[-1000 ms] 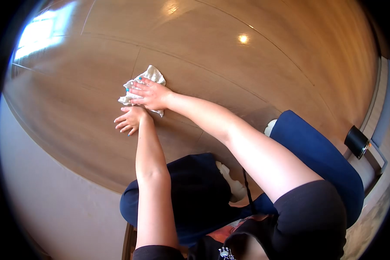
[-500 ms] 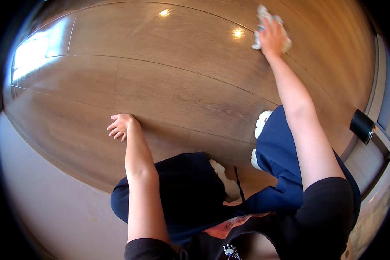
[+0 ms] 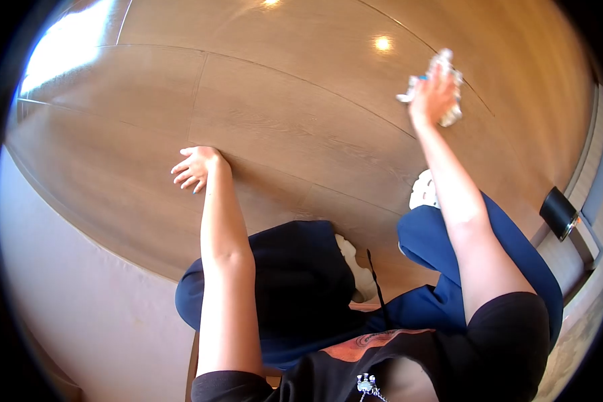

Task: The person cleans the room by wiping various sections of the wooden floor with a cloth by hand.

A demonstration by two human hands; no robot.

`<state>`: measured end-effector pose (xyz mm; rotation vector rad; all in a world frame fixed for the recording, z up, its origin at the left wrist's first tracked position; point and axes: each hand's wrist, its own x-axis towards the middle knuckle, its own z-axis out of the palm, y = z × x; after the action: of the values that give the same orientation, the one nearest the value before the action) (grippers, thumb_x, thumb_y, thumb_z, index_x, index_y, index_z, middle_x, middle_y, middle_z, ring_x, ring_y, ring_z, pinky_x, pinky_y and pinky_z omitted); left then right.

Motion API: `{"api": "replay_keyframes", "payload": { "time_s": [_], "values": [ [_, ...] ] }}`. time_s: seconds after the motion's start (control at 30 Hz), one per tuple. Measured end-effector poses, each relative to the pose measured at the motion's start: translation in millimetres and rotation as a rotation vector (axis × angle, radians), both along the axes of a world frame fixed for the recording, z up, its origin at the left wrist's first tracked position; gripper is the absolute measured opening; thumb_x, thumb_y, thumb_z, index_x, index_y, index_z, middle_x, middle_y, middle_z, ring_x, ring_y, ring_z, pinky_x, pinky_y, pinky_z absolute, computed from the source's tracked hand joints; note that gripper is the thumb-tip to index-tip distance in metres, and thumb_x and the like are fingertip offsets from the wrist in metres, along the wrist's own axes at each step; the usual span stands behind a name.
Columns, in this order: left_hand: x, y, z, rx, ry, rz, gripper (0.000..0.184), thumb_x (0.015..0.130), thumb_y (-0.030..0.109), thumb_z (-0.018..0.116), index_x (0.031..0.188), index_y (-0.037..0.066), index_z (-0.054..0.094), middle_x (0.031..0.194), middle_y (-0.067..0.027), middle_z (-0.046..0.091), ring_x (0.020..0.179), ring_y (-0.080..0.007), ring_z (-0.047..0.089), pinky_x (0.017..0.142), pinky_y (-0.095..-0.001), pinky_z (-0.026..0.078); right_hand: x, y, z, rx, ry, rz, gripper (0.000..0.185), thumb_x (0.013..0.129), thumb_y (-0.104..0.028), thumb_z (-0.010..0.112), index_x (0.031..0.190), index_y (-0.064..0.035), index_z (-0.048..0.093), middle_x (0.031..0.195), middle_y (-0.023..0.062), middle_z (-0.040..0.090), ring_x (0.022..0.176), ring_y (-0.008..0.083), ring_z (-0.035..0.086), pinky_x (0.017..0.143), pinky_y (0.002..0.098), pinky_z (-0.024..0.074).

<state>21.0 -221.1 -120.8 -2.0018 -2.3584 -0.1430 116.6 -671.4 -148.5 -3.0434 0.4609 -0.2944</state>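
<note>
My right hand [image 3: 433, 97] lies over a crumpled white cloth [image 3: 453, 115] with a bit of blue on it, pressing it against the brown wood-plank floor [image 3: 301, 127]. The cloth sticks out around the fingers; its part under the palm is hidden. Further left, my left hand [image 3: 195, 167] rests on the planks with its fingers spread, holding nothing. Between the two arms are my knees in dark blue trousers [image 3: 295, 268].
A pale wall or panel [image 3: 80, 268] borders the floor at the lower left. On the right stands a black cylinder [image 3: 559, 213] beside a grey ledge [image 3: 591, 141]. White shoes [image 3: 423, 191] show by my knees. Bright window light reflects at the upper left.
My right hand and the cloth have moved down and slightly right in view, closer to me. The view has shifted a little; my left hand appears slightly higher, still spread.
</note>
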Motion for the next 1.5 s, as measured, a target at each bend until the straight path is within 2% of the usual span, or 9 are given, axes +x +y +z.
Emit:
{"api": "replay_keyframes", "payload": {
  "time_s": [0.17,0.37,0.6,0.87,1.17,1.23,1.33,1.47,1.5],
  "values": [
    [-2.8,1.8,2.8,-0.024,-0.002,-0.009,0.064,0.096,0.046,0.025,0.145,0.004,0.02,0.151,-0.02,0.017,0.138,-0.0375,0.019,0.107,-0.0573,0.016,1.1,196.0,52.3,0.153,0.24,0.567,0.052,0.093,-0.03,0.04,0.143,-0.0227,0.03,0.151,0.0154,0.018,0.139,0.0378,0.015,0.11,0.0612,0.0044],
    [-3.6,5.4,-3.2,0.003,-0.005,0.003,0.064,0.096,0.046,0.027,0.144,0.005,0.022,0.151,-0.0192,0.019,0.138,-0.0371,0.021,0.107,-0.0573,0.016,-27.4,376.7,18.9,0.342,0.082,1.285,0.04,0.091,-0.029,0.042,0.131,-0.0346,0.048,0.144,0.0007,0.039,0.136,0.0247,0.031,0.113,0.0518,0.0143],
    [-11.9,27.2,-38.2,0.148,0.198,0.012,0.061,0.095,0.05,0.03,0.14,0.009,0.033,0.145,-0.0173,0.031,0.13,-0.0344,0.033,0.098,-0.0582,0.029,35.1,341.1,26.0,0.241,0.188,1.635,0.05,0.081,-0.035,0.058,0.13,-0.0401,0.048,0.148,-0.0028,0.032,0.139,0.0197,0.025,0.114,0.0497,0.0115],
    [-34.2,53.4,-61.7,0.046,0.221,0.021,0.064,0.094,0.052,0.031,0.142,0.01,0.03,0.147,-0.0168,0.028,0.133,-0.0351,0.03,0.099,-0.0607,0.027,185.3,122.8,8.9,0.086,0.373,0.822,0.051,0.09,-0.029,0.045,0.14,-0.0297,0.034,0.151,0.0049,0.021,0.14,0.0269,0.015,0.112,0.0501,0.0147],
    [-22.3,104.4,-47.8,-0.422,0.526,0.14,0.062,0.092,0.041,0.045,0.143,0.011,0.026,0.147,-0.0177,0.024,0.13,-0.0412,0.03,0.093,-0.0649,0.034,211.0,-41.0,47.6,0.052,0.848,0.665,0.06,0.095,-0.043,0.039,0.147,-0.0357,0.009,0.155,0.0056,-0.003,0.142,0.0301,0.0,0.111,0.0539,0.0136],
    [8.5,20.0,40.9,-0.347,0.481,-0.299,0.058,0.087,0.037,0.054,0.136,0.01,0.039,0.14,-0.0181,0.036,0.126,-0.0382,0.037,0.095,-0.058,0.038,210.7,-43.2,40.9,0.081,0.851,0.699,0.064,0.094,-0.043,0.043,0.147,-0.0341,0.009,0.155,0.0086,-0.004,0.142,0.0325,-0.001,0.11,0.0576,0.0148],
    [29.8,-23.9,36.9,-0.317,0.338,-1.023,0.04,0.082,0.032,0.06,0.113,0.008,0.058,0.125,-0.0181,0.052,0.12,-0.0349,0.045,0.098,-0.0426,0.041,211.9,-42.8,62.8,0.134,0.856,0.677,0.066,0.092,-0.04,0.048,0.148,-0.0274,0.015,0.155,0.0084,-0.007,0.142,0.0325,-0.001,0.112,0.0522,0.013],
    [106.8,-152.2,79.3,-0.446,0.061,-1.564,0.036,0.08,0.028,0.063,0.111,0.01,0.061,0.125,-0.016,0.053,0.119,-0.0319,0.047,0.099,-0.0412,0.04,241.9,-66.4,-4.7,1.637,0.526,0.371,0.041,0.085,-0.031,0.058,0.124,-0.0203,0.059,0.152,0.0152,0.02,0.141,0.0289,0.015,0.112,0.0404,0.0189],
    [124.1,-177.6,76.2,-0.485,-0.058,-1.632,0.034,0.08,0.026,0.063,0.109,0.009,0.061,0.124,-0.0163,0.053,0.117,-0.0322,0.048,0.098,-0.0417,0.04,242.6,-75.5,-2.1,1.63,0.391,0.34,0.042,0.084,-0.028,0.059,0.125,-0.0179,0.058,0.15,0.0161,0.023,0.14,0.0289,0.019,0.111,0.0378,0.0201]
  ]
}}
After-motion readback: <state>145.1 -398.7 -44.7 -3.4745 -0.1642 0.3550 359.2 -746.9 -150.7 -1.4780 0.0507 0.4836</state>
